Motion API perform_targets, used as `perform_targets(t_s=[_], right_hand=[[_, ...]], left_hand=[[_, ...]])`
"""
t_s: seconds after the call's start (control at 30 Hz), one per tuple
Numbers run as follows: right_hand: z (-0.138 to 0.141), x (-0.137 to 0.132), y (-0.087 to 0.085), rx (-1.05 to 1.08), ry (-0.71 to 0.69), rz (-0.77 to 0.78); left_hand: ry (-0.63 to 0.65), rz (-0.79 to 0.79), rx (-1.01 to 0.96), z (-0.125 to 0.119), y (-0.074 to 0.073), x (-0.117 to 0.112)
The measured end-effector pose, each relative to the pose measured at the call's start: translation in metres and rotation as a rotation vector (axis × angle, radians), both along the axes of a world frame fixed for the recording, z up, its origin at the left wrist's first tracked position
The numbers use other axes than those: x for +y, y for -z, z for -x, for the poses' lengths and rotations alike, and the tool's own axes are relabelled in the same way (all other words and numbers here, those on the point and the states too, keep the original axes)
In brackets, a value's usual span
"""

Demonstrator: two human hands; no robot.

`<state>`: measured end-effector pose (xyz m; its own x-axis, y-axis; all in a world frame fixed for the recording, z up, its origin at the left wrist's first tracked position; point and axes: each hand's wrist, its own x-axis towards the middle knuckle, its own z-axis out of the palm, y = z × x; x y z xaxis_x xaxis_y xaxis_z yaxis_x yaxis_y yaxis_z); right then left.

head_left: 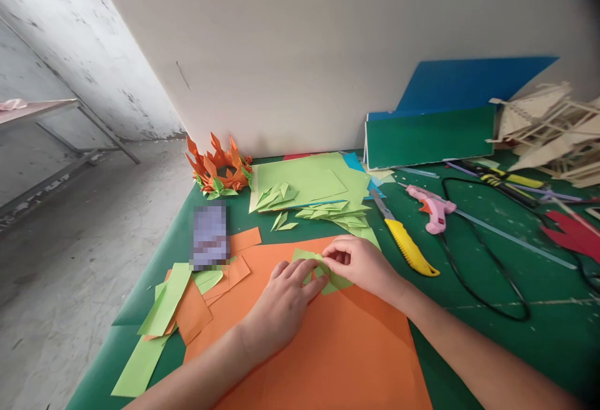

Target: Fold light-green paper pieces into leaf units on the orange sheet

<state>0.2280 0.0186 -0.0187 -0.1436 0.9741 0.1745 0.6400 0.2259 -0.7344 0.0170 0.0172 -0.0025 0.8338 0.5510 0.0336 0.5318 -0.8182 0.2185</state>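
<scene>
A light green piece of paper (344, 282) lies on a large orange sheet (323, 347), part of it covered by both hands. My left hand (285, 294) rests on this green paper with its fingers stretched and thumb apart, pressing it down. Thumb and index finger of my right hand (359, 263) pinch the paper near its upper middle. Just beyond the hands lie several folded green paper leaves (337, 212) in a pile, and a smaller group (277, 195) sits on a green sheet (304, 175).
Green strips (171, 297) and orange pieces (192, 313) lie left, below a pixelated rectangular object (210, 235). An orange folded-paper ring (218, 166) stands behind. To the right are a yellow utility knife (405, 244), blade out, a pink glue gun (434, 207) and its black cord (469, 297).
</scene>
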Motion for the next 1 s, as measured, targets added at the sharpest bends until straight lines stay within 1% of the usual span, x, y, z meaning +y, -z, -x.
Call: perform_targets(t_s=[0.13,0.2,0.33,0.53,0.63,0.87,1.0], right_hand=[[0.001,0.001,0.001,-0.030,0.003,-0.043],[0.001,0.001,0.000,-0.065,-0.020,-0.075],[-0.001,0.001,-0.002,-0.140,-0.117,-0.137],[-0.007,0.003,-0.004,-0.238,-0.258,-0.263],[-0.009,0.005,-0.004,-0.260,-0.302,-0.275],[-0.012,0.006,-0.001,-0.346,-0.349,-0.298],[-0.013,0.006,-0.001,-0.369,-0.380,-0.306]], left_hand=[[-0.003,-0.019,0.011,-0.001,-0.001,0.000],[-0.021,-0.034,0.021,-0.001,-0.002,0.000],[-0.062,-0.050,0.029,-0.001,-0.003,-0.001],[-0.056,-0.097,-0.012,-0.001,-0.002,-0.003],[-0.055,-0.100,-0.020,-0.001,-0.002,-0.002],[-0.021,-0.020,-0.020,-0.002,0.000,0.001],[-0.024,-0.025,-0.040,-0.001,0.001,0.001]])
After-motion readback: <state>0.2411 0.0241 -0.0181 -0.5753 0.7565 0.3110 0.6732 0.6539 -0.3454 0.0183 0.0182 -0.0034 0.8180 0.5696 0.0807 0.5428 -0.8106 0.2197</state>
